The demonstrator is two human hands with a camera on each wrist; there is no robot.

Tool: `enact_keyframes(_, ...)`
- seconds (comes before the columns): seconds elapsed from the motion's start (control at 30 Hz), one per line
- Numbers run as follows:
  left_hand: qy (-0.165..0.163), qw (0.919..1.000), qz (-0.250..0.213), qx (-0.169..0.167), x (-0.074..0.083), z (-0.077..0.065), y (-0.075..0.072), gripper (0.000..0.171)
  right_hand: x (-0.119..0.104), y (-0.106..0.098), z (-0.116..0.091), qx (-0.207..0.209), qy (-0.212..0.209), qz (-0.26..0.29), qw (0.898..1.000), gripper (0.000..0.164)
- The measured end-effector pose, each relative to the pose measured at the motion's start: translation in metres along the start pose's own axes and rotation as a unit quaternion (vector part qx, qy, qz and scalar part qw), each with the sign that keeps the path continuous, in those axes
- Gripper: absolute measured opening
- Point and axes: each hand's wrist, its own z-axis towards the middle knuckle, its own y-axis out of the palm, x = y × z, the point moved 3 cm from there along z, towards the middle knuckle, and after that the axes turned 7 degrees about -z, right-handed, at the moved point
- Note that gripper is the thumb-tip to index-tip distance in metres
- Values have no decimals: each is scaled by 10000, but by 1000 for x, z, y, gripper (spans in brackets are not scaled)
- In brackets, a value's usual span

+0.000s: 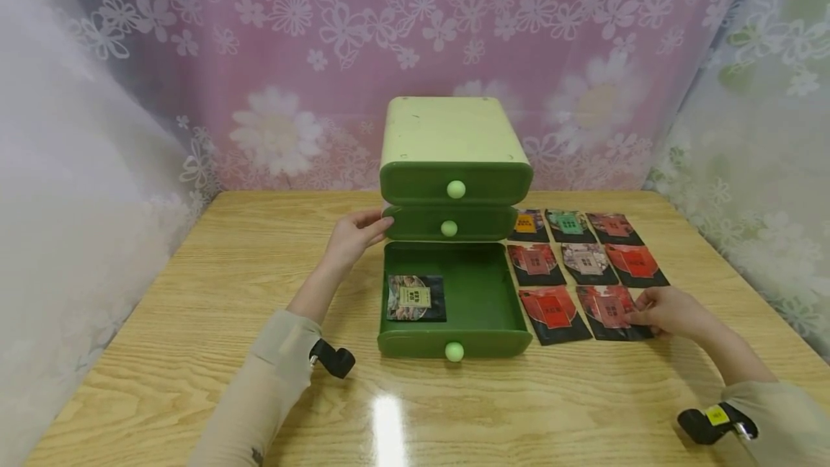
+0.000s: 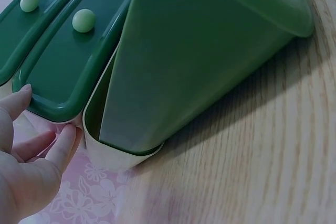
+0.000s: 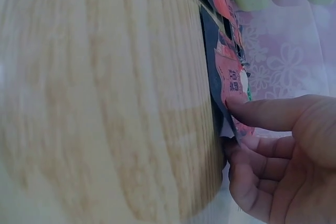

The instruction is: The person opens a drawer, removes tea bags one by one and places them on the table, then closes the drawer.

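A cream cabinet with green drawers stands mid-table. Its bottom drawer is pulled out, with a dark printed packet lying in its left half. My left hand touches the left edge of the middle drawer, fingertips at its front rim and side; the left wrist view shows the fingers loosely extended against it. My right hand pinches the right edge of a red and black packet. In the right wrist view, that packet's near edge lifts slightly between thumb and fingers.
Rows of flat printed packets lie right of the cabinet, close beside the drawer. The top drawer is closed. Floral cloth hangs behind the wooden table and at both sides.
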Motion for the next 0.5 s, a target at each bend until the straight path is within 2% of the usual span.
enact_keyframes(0.37,-52,10000,-25,41,1,1,0,53,-6,-1,-4,-25,-52,-199,9998,28)
enact_keyframes(0.5,-65,10000,-27,14,0,0,1,55,-7,-3,-6,52,-113,-532,9985,30)
